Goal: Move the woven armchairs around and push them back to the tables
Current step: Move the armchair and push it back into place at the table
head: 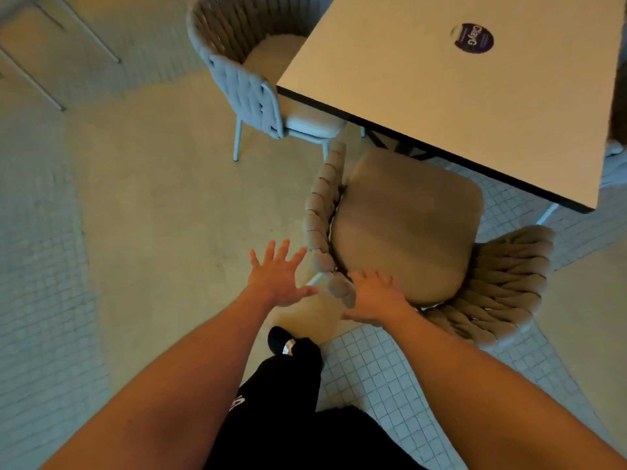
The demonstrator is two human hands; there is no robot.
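Observation:
A beige woven armchair [407, 228] stands in front of me, its seat cushion partly under the near edge of a square table [441, 89]. Its braided armrest [322, 225] runs along the left side and its woven back [502, 283] curves to the right. My right hand [376, 293] rests on the near corner of the chair, fingers curled over the rim by the cushion. My left hand [278, 273] hovers just left of the armrest, fingers spread, touching nothing. A second, grey woven armchair [244, 79] sits tucked at the table's left side.
A round purple sticker [473, 38] lies on the tabletop. My leg in black trousers and a dark shoe [281, 340] stand below the hands. Smooth concrete floor spreads to the left, small white tiles lie under the chair. Part of another chair [615, 157] shows at the right edge.

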